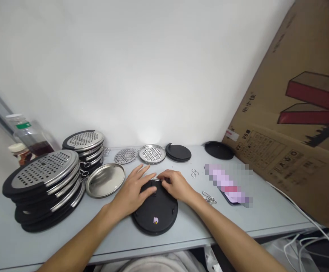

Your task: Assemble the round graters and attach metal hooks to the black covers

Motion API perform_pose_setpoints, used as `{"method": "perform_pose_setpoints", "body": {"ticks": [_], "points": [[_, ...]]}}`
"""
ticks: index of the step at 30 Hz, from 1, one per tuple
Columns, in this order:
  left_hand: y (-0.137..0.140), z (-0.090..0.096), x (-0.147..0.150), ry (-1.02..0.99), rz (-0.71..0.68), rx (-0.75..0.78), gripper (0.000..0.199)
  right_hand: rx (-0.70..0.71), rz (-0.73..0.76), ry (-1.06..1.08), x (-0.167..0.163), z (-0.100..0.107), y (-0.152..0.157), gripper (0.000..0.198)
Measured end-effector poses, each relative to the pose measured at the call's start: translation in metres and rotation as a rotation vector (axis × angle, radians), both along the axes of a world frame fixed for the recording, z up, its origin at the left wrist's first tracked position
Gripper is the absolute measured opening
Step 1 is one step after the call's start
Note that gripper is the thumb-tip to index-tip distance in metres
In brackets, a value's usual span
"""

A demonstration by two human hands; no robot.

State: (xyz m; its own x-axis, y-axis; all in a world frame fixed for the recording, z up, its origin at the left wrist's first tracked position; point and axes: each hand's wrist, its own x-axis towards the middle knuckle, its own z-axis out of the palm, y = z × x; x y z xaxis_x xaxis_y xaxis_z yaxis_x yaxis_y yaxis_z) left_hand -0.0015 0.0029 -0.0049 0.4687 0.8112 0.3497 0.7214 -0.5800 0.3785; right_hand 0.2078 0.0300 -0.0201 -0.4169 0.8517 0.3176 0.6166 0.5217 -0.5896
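A round black disc [156, 211] with a small pale logo lies face up on the table near its front edge. My left hand [137, 189] rests over its upper left side, fingers spread, with the thumb on the black face. At the disc's far edge, my right hand [176, 183] is closed in a pinch around a small shiny metal wire piece [156, 180]. Its exact shape is partly hidden by the fingers. Beyond the hands lie a perforated metal grater plate [126, 155], a rimmed grater disc [152, 154] and black round covers [178, 152].
Stacked grater discs [44, 173] stand at left, beside a shallow metal dish [106, 180] and jars [25, 130]. To the right are small metal rings [194, 173], wire clips [209, 198], a blurred phone [229, 185], a black tray [219, 150] and a large cardboard box [289, 151].
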Motion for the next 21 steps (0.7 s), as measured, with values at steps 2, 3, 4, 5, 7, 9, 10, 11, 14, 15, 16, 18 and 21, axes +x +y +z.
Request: {"method": "perform_pose_setpoints", "body": {"ticks": [2, 3, 4, 5, 7, 9, 10, 11, 14, 15, 16, 18, 21], "points": [[-0.014, 0.007, -0.003, 0.096, 0.001, -0.079, 0.058, -0.027, 0.028, -0.035, 0.008, 0.007, -0.007, 0.031], [-0.022, 0.008, -0.005, 0.134, -0.003, -0.119, 0.065, -0.041, 0.031, -0.057, 0.012, 0.01, -0.015, 0.035], [-0.031, 0.007, -0.008, 0.163, -0.012, -0.153, 0.072, -0.059, 0.025, -0.08, 0.016, 0.013, -0.024, 0.042], [-0.039, 0.004, -0.011, 0.183, -0.023, -0.177, 0.078, -0.082, 0.025, -0.103, 0.02, 0.014, -0.034, 0.053], [-0.052, -0.006, -0.018, 0.203, -0.059, -0.206, 0.09, -0.144, 0.059, -0.149, 0.026, 0.014, -0.058, 0.074], [-0.061, -0.019, -0.025, 0.2, -0.085, -0.205, 0.097, -0.18, 0.083, -0.192, 0.029, 0.009, -0.078, 0.091], [-0.063, -0.024, -0.028, 0.194, -0.086, -0.191, 0.098, -0.17, 0.091, -0.21, 0.029, 0.006, -0.085, 0.097], [-0.064, -0.03, -0.03, 0.186, -0.078, -0.172, 0.097, -0.156, 0.1, -0.224, 0.028, 0.003, -0.089, 0.101], [-0.063, -0.04, -0.033, 0.17, -0.05, -0.113, 0.093, -0.117, 0.136, -0.249, 0.023, -0.001, -0.09, 0.106], [-0.061, -0.042, -0.033, 0.168, -0.052, -0.097, 0.092, -0.112, 0.144, -0.252, 0.022, -0.001, -0.088, 0.107], [-0.06, -0.044, -0.034, 0.167, -0.057, -0.083, 0.091, -0.109, 0.145, -0.254, 0.021, 0.0, -0.086, 0.107], [-0.057, -0.048, -0.035, 0.163, -0.068, -0.057, 0.09, -0.104, 0.135, -0.251, 0.021, 0.001, -0.084, 0.108], [-0.055, -0.052, -0.036, 0.163, -0.063, -0.053, 0.09, -0.097, 0.12, -0.247, 0.021, 0.002, -0.084, 0.107]]}}
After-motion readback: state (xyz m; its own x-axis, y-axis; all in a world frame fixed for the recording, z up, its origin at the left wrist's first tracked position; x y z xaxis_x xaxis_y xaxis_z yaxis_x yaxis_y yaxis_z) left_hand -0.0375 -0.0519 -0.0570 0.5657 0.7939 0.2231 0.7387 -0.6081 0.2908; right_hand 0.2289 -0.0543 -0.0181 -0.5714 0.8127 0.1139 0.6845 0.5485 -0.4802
